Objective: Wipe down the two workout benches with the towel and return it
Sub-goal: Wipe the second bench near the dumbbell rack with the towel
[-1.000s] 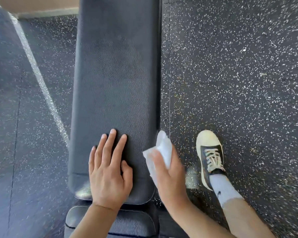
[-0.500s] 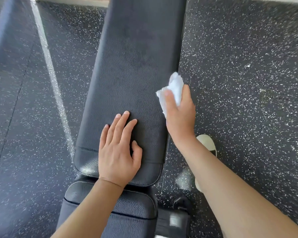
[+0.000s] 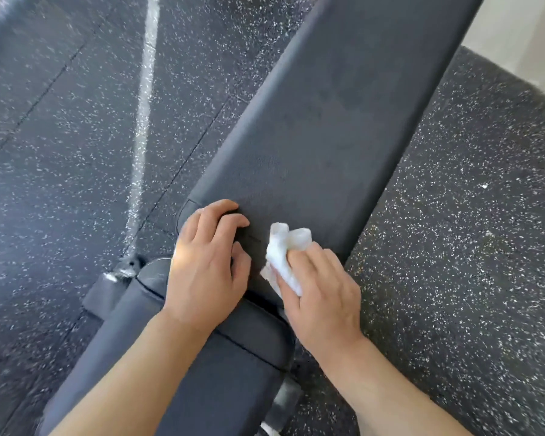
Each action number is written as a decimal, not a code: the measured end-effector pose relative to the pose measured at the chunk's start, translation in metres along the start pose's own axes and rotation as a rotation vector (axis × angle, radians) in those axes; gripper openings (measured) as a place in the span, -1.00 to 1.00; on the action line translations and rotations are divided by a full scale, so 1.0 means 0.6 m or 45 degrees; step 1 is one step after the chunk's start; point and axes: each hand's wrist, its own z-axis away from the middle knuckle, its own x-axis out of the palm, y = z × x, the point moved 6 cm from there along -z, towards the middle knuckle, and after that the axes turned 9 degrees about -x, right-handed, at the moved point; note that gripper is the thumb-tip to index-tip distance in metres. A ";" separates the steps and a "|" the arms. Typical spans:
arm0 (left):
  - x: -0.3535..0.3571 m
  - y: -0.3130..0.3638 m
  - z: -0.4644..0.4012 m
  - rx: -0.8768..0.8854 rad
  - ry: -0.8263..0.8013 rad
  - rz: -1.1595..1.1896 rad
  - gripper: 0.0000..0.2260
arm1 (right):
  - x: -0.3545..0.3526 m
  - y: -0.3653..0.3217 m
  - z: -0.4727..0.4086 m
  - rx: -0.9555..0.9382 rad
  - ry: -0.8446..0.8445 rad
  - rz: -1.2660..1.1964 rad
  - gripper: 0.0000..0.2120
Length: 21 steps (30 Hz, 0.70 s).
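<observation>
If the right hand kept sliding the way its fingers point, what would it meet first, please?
Probably the left hand: the right hand, holding the towel on the bench pad, points up-left toward its fingers; only bare pad lies between.

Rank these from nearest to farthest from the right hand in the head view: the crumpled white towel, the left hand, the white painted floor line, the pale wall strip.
1. Crumpled white towel: gripped in the right hand, on the black bench pad.
2. Left hand: just to its left, on the pad's corner.
3. White painted floor line: farther left, on the floor.
4. Pale wall strip: far upper right.
</observation>
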 end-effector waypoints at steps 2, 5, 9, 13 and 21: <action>-0.024 -0.044 0.027 -0.097 0.017 -0.029 -0.66 | 0.007 -0.012 -0.031 -0.068 -0.044 0.027 -0.84; -0.044 -0.100 0.061 -0.418 -0.001 -0.023 -0.60 | 0.030 -0.044 -0.097 -0.135 -0.123 -0.040 -0.83; -0.047 -0.127 0.069 -0.882 0.089 -0.041 -0.71 | 0.072 -0.114 -0.197 -0.269 -0.180 -0.086 -0.79; -0.034 -0.156 0.055 -1.347 0.082 0.003 -0.72 | 0.126 -0.192 -0.257 -0.534 -0.427 -0.015 -0.82; -0.029 -0.120 -0.002 -1.317 0.073 0.215 -0.73 | 0.145 -0.105 -0.389 -0.668 -0.735 0.154 -0.83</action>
